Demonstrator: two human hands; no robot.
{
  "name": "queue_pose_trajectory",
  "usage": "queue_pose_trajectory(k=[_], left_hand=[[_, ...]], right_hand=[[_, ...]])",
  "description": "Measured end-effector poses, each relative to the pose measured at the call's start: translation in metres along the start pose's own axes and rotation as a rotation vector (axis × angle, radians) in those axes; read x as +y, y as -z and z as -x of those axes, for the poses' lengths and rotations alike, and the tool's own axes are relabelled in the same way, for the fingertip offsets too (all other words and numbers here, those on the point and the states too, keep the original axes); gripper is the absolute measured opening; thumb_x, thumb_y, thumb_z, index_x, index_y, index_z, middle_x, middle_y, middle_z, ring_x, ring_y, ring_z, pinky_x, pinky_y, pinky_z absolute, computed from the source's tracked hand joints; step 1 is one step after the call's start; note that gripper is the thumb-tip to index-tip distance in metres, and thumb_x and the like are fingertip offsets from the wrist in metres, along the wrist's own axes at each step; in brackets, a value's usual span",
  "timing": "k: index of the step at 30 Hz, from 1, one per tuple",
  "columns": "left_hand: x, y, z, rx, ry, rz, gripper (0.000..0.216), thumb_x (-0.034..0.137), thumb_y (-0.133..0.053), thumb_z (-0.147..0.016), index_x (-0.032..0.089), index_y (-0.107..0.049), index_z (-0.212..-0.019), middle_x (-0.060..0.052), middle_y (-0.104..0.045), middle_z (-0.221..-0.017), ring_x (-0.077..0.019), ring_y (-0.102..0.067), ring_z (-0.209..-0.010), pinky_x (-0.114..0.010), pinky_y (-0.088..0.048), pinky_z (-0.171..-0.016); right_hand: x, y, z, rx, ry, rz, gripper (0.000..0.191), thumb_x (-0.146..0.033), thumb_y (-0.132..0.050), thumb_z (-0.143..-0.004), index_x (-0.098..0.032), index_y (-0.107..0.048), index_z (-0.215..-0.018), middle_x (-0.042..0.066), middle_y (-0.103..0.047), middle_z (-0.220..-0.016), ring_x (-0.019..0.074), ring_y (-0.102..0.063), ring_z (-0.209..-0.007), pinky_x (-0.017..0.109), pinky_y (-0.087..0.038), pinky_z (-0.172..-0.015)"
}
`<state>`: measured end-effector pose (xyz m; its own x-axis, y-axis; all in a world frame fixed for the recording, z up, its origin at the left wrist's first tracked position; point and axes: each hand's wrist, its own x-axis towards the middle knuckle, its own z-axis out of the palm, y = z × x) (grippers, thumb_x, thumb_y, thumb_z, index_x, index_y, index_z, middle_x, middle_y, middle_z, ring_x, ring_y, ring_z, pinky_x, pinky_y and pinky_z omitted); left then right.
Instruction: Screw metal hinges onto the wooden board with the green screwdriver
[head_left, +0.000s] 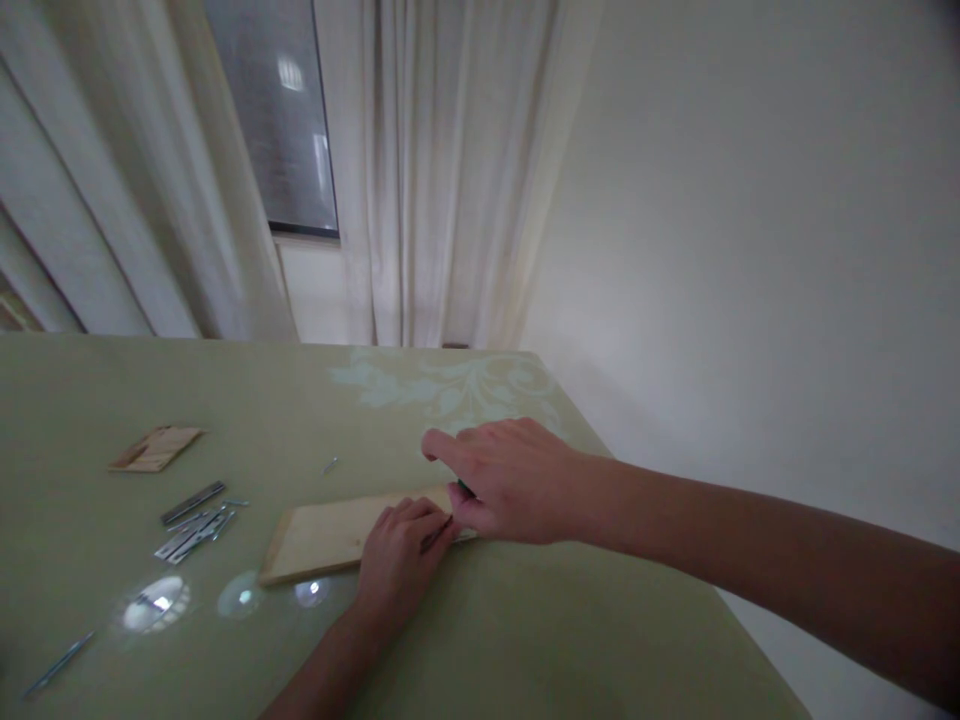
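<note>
A pale wooden board lies flat on the green table. My left hand rests over its near edge with the fingers curled, holding it down. A thin dark strip shows beside the fingertips; its kind is unclear. My right hand is closed just above the board's right end, touching or nearly touching the left fingers. A bit of a green-handled tool shows in its grip, the rest hidden by the fingers. A whitish piece pokes out below the right hand.
Left of the board lies a pile of metal hinges and strips. Farther back is a small wooden piece; a small screw-like part lies behind the board. A thin metal rod is at front left. A wall borders the table's right side.
</note>
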<state>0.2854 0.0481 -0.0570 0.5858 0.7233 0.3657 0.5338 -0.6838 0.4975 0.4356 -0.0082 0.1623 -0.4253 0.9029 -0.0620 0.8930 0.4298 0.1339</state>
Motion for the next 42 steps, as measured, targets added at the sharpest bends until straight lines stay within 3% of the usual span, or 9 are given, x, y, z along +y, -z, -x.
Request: queue_pose_trajectory(k=[7, 14, 17, 20, 27, 30, 33, 38, 42], left_hand=[[0.000, -0.002, -0.001, -0.007, 0.024, -0.017, 0.020, 0.027, -0.065, -0.098, 0.029, -0.081, -0.086, -0.003, -0.079, -0.096, -0.0246, -0.069, -0.093, -0.037, -0.047, -0.082], [-0.007, -0.008, 0.000, 0.017, 0.000, -0.057, 0.023, 0.022, -0.064, -0.098, 0.029, -0.081, -0.084, -0.004, -0.078, -0.094, -0.0239, -0.069, -0.091, -0.036, -0.048, -0.080], [-0.005, -0.007, -0.001, -0.004, -0.018, -0.081, 0.020, 0.029, -0.065, -0.099, 0.030, -0.082, -0.088, -0.003, -0.078, -0.096, -0.0247, -0.069, -0.093, -0.037, -0.047, -0.081], [-0.004, -0.006, -0.001, -0.025, -0.027, -0.084, 0.019, 0.032, -0.067, -0.099, 0.031, -0.082, -0.088, -0.003, -0.078, -0.097, -0.0246, -0.069, -0.092, -0.037, -0.047, -0.080], [-0.002, -0.006, -0.002, -0.001, -0.019, -0.046, 0.021, 0.031, -0.067, -0.098, 0.029, -0.080, -0.082, -0.003, -0.077, -0.093, -0.0244, -0.069, -0.092, -0.037, -0.047, -0.082], [-0.001, -0.005, -0.003, -0.015, -0.002, -0.028, 0.023, 0.036, -0.066, -0.099, 0.028, -0.080, -0.082, -0.002, -0.077, -0.095, -0.0243, -0.069, -0.093, -0.037, -0.048, -0.082], [-0.001, -0.006, -0.002, -0.021, 0.006, -0.039, 0.022, 0.036, -0.066, -0.099, 0.029, -0.080, -0.084, -0.002, -0.077, -0.096, -0.0249, -0.070, -0.093, -0.038, -0.049, -0.083], [-0.003, -0.008, 0.000, 0.015, 0.000, -0.096, 0.020, 0.027, -0.067, -0.095, 0.029, -0.079, -0.079, -0.003, -0.076, -0.086, -0.0257, -0.069, -0.089, -0.038, -0.050, -0.080], [-0.002, -0.006, 0.000, 0.007, 0.010, -0.113, 0.023, 0.024, -0.067, -0.095, 0.025, -0.075, -0.074, -0.005, -0.076, -0.091, -0.0254, -0.069, -0.089, -0.037, -0.051, -0.080]], right_hand=[[-0.010, -0.002, -0.006, 0.032, -0.040, 0.162, 0.026, -0.040, -0.044, -0.106, -0.020, -0.059, -0.114, 0.010, -0.074, -0.078, 0.0290, -0.074, -0.072, 0.033, -0.046, -0.058], [-0.010, -0.001, -0.010, 0.038, 0.032, 0.059, 0.035, -0.036, -0.057, -0.095, -0.024, -0.052, -0.128, 0.008, -0.077, -0.099, 0.0263, -0.073, -0.080, 0.032, -0.048, -0.061], [-0.008, -0.006, -0.014, 0.063, -0.042, 0.117, 0.031, -0.044, -0.049, -0.103, -0.019, -0.057, -0.120, 0.011, -0.076, -0.089, 0.0278, -0.074, -0.077, 0.034, -0.049, -0.061], [-0.007, -0.009, -0.015, 0.080, -0.047, 0.147, 0.024, -0.036, -0.044, -0.105, -0.019, -0.058, -0.115, 0.010, -0.076, -0.081, 0.0277, -0.074, -0.074, 0.033, -0.047, -0.059], [0.006, -0.009, -0.009, 0.102, 0.062, -0.064, 0.031, -0.033, -0.059, -0.095, -0.022, -0.053, -0.123, 0.008, -0.076, -0.108, 0.0254, -0.074, -0.087, 0.031, -0.048, -0.063], [0.008, -0.012, -0.009, 0.108, -0.036, 0.043, 0.036, -0.049, -0.052, -0.102, -0.020, -0.054, -0.124, 0.011, -0.077, -0.097, 0.0281, -0.075, -0.082, 0.033, -0.048, -0.063], [0.002, -0.013, -0.008, 0.116, -0.074, 0.134, 0.032, -0.043, -0.040, -0.108, -0.021, -0.053, -0.125, 0.009, -0.076, -0.084, 0.0266, -0.073, -0.073, 0.032, -0.049, -0.062], [-0.006, -0.014, -0.002, 0.170, 0.011, -0.028, 0.028, -0.037, -0.055, -0.100, -0.022, -0.053, -0.124, 0.008, -0.073, -0.106, 0.0245, -0.071, -0.083, 0.032, -0.048, -0.063], [-0.004, -0.022, 0.003, 0.234, 0.003, -0.218, 0.021, -0.027, -0.060, -0.096, -0.020, -0.057, -0.116, 0.008, -0.070, -0.112, 0.0226, -0.067, -0.095, 0.032, -0.049, -0.075]])
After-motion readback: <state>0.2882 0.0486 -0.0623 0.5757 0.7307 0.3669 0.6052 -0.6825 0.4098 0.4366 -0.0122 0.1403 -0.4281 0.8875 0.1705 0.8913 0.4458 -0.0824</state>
